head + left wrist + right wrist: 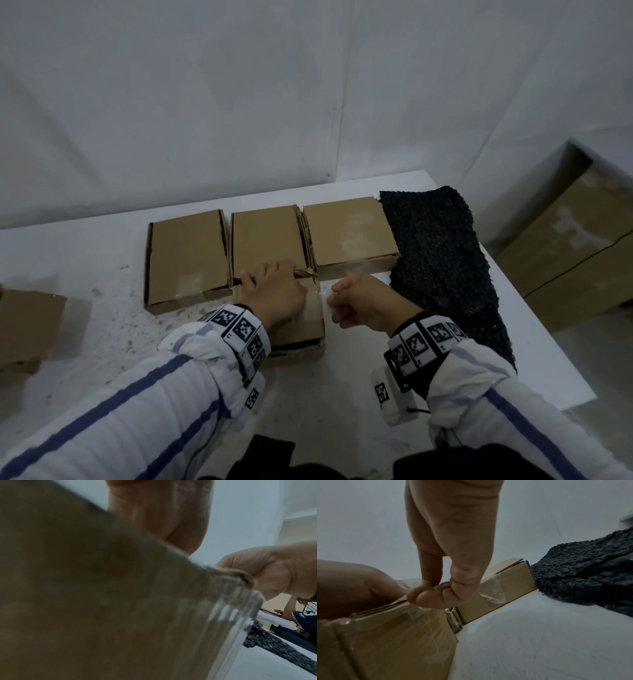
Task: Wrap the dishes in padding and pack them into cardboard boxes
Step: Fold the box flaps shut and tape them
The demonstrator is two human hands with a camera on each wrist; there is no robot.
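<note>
We have our left hand (274, 294) flat on top of the near cardboard box (301, 325), fingers stretched toward 12 o'clock and pressing the lid down. Our right hand (363, 305) sits just beside it at 3 o'clock, its grip a tight pinch of thumb and fingertips (428, 599) on a strip of clear tape (412, 586) at the box's edge; whether we are laying the tape down or peeling it off, we cannot tell.

Three more boxes (267, 236) lie shut in a row at 12 o'clock, touching or nearly so, at least one with clear tape on its front. The black padding (442, 253) is spread on the table (102, 260) at 2 o'clock, with no dish on it. No dishes are visible anywhere; if any are packed, the cardboard hides them. We judge the work well along, with this box in hand and perhaps more to fill.

We can read no brand or writing on the boxes. The wristbands (239, 329) carry black-and-white square code markers only.
</note>
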